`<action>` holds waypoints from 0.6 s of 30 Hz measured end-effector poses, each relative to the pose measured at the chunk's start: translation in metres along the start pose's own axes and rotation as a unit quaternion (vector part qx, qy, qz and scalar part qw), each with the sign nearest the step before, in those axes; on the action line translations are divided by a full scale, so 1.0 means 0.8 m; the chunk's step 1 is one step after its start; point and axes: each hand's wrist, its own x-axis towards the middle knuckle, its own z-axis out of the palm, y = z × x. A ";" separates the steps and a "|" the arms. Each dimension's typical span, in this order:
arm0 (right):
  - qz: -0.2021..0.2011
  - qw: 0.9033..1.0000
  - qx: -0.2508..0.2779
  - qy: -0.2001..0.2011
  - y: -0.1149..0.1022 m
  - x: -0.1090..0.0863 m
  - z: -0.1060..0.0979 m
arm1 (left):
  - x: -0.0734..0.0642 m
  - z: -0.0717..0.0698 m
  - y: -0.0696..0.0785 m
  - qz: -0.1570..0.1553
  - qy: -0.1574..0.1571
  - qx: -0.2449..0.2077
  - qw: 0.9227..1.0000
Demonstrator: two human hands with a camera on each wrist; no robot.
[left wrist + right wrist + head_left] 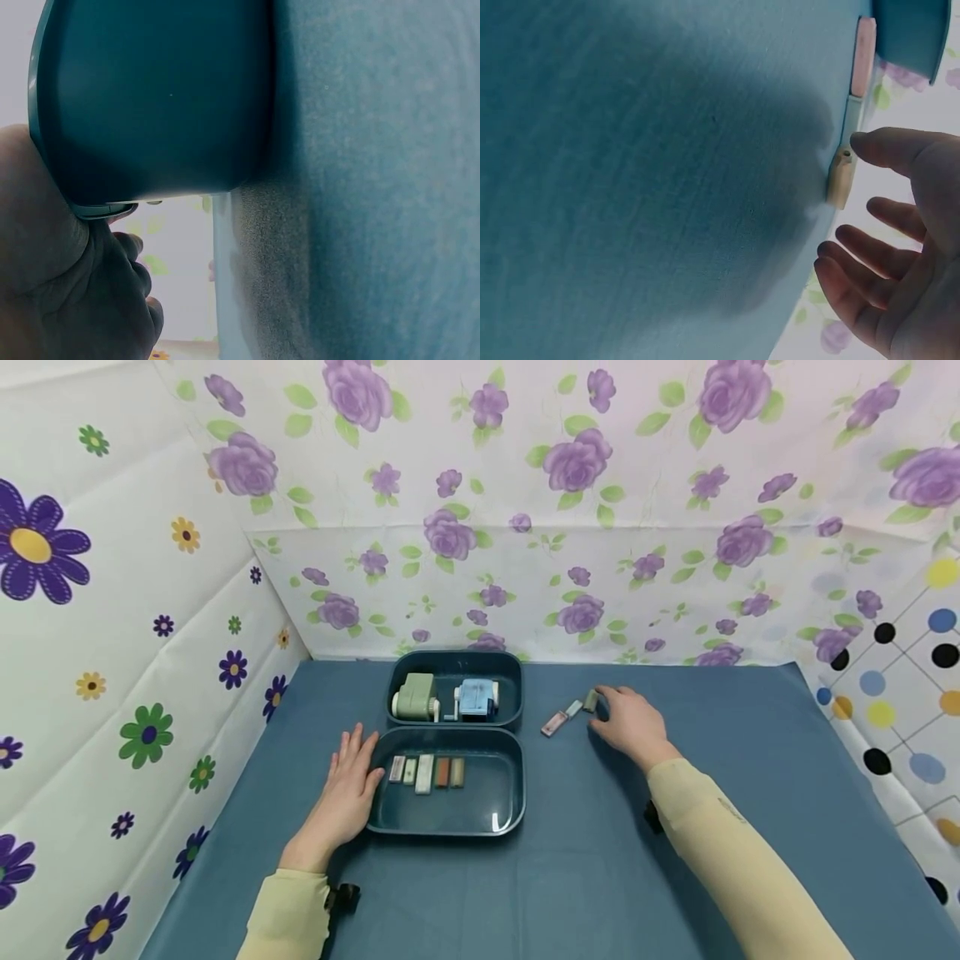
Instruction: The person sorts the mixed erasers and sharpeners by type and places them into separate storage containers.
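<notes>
My left hand [340, 797] rests along the left side of the front dark teal tray [480, 827], fingers fairly straight, thumb at the rim. In the left wrist view the tray's outer wall [157, 97] fills the top beside the thumb. Several small blocks that look like erasers stand in a row in this tray, among them a white one [424, 774] and a reddish-brown one [442, 772]. Beyond the trays' right side, my right hand [628, 723] reaches to a small olive block [591, 700], thumb and fingers spread apart around it. A light blue block [573, 709] and a pink block [554, 724] lie beside it.
Behind the front tray is a second dark teal tray [456, 662]. It holds a green crank pencil sharpener [416, 696] and a blue one [476, 697]. A blue cloth [570, 877] covers the table, with flowered sheets [517, 568] hanging behind and at the sides.
</notes>
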 end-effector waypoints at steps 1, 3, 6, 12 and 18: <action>-0.001 1.000 -0.002 -0.003 0.000 0.002 0.000 | 0.000 0.000 0.000 0.001 0.000 -0.001 1.000; -0.001 1.000 -0.006 -0.008 -0.001 0.007 0.001 | -0.001 -0.001 0.000 0.002 0.000 0.000 1.000; 0.002 1.000 -0.012 -0.016 0.001 0.014 0.003 | -0.001 0.000 0.000 0.001 -0.002 -0.001 1.000; 0.011 0.999 -0.024 -0.029 0.007 0.028 0.007 | -0.002 0.000 0.000 0.004 0.000 0.001 1.000; 0.005 1.000 -0.023 -0.021 0.009 0.032 0.007 | -0.002 0.000 0.001 0.007 0.003 0.004 1.000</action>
